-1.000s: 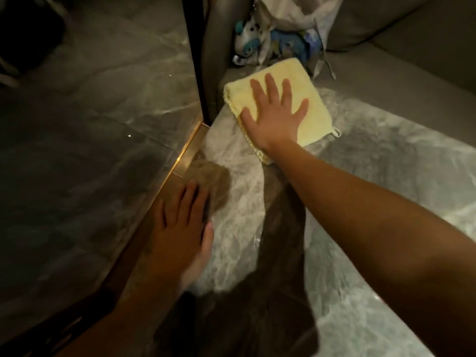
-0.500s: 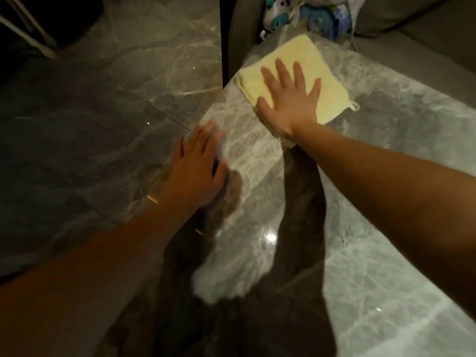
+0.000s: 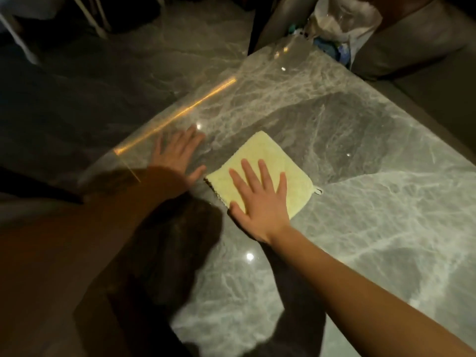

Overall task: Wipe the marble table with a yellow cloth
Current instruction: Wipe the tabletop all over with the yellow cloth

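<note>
home living room, marble table (image 3: 360, 140), grey sofa (image 3: 425, 55), marble floor (image 3: 103, 81)

one yellow cloth (image 3: 260, 173), one marble table (image 3: 360, 207), two hands, left hand (image 3: 177, 155) and right hand (image 3: 260, 202), and one bag (image 3: 342, 29) are showing.

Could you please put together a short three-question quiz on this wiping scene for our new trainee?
1. True or false: the right hand lies flat on the yellow cloth with its fingers spread.
2. Where is the left hand? A) holding up a corner of the cloth B) flat on the marble table, beside the cloth C) out of view
3. Fill in: the cloth's small hanging loop sticks out at its ______ corner, as the camera sees it.

Key: 1 true; 2 B; 3 right.
</note>
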The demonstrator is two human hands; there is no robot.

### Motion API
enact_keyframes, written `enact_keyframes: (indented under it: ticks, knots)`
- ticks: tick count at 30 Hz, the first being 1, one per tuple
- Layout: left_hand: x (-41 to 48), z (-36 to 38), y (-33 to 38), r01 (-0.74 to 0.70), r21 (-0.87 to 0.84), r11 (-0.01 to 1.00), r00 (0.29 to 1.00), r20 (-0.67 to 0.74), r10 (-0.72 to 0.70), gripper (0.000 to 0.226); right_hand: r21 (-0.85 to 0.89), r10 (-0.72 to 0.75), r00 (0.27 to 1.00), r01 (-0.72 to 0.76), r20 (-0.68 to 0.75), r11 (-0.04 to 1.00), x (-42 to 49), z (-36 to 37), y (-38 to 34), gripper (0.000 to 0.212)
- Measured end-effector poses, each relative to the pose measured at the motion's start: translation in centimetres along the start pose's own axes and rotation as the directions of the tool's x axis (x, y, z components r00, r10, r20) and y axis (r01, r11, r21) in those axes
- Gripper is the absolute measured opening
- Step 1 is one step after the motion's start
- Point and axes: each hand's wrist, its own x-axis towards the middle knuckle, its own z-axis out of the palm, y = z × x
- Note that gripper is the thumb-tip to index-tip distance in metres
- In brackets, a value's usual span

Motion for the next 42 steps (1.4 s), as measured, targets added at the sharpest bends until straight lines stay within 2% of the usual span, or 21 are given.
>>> enact_keyframes:
  ticks: [3, 6, 12, 15, 22, 28, 36, 42]
  knots:
    - [-2.1, 0.9, -1.4, 0.14, 0.015, 0.99, 0.99, -0.031, -0.139, 0.069, 0.003, -0.039, 0.999, 0.039, -0.002, 0.999, -2.7, 1.1, -0.9, 0.065]
    - [-3.1, 1.4, -3.7, 0.199, 0.011, 0.98, 0.978, -0.06, -0.198, 0.066, 0.012, -0.047, 0.999, 0.047, 0.002, 0.999, -2.6, 1.0, -0.9, 0.06]
    - [-3.6, 1.8, -5.1, 0.142, 0.045, 0.989, 0.982, -0.134, -0.135, 0.069, 0.014, -0.02, 0.999, 0.02, -0.03, 1.0, 2.7, -0.1, -1.7, 0.058]
    - [-3.5, 2.3, -5.5, 0.123, 0.069, 0.99, 0.986, -0.122, -0.115, 0.069, 0.037, -0.003, 0.998, 0.005, -0.058, 0.999, 8.1, -1.3, -2.2, 0.056]
    - [-3.6, 2.3, -5.3, 0.143, -0.028, 0.989, 0.986, -0.077, -0.145, 0.07, 0.063, 0.048, 0.993, -0.041, -0.111, 0.997, 19.7, -3.6, -2.1, 0.056]
    - [-3.6, 2.2, -5.6, 0.138, -0.039, 0.99, 0.987, -0.075, -0.141, 0.067, 0.05, 0.103, 0.987, -0.098, -0.119, 0.994, 25.4, -4.9, -2.1, 0.053]
    - [-3.6, 1.9, -5.6, 0.15, -0.061, 0.987, 0.982, -0.104, -0.156, 0.068, 0.036, 0.066, 0.995, -0.064, -0.073, 0.997, 22.7, -4.4, -2.7, 0.058]
    - [-3.8, 1.4, -5.1, 0.158, -0.046, 0.986, 0.984, -0.08, -0.161, 0.072, 0.047, -0.078, 0.997, 0.079, -0.03, 0.996, 11.6, -1.9, -4.3, 0.06]
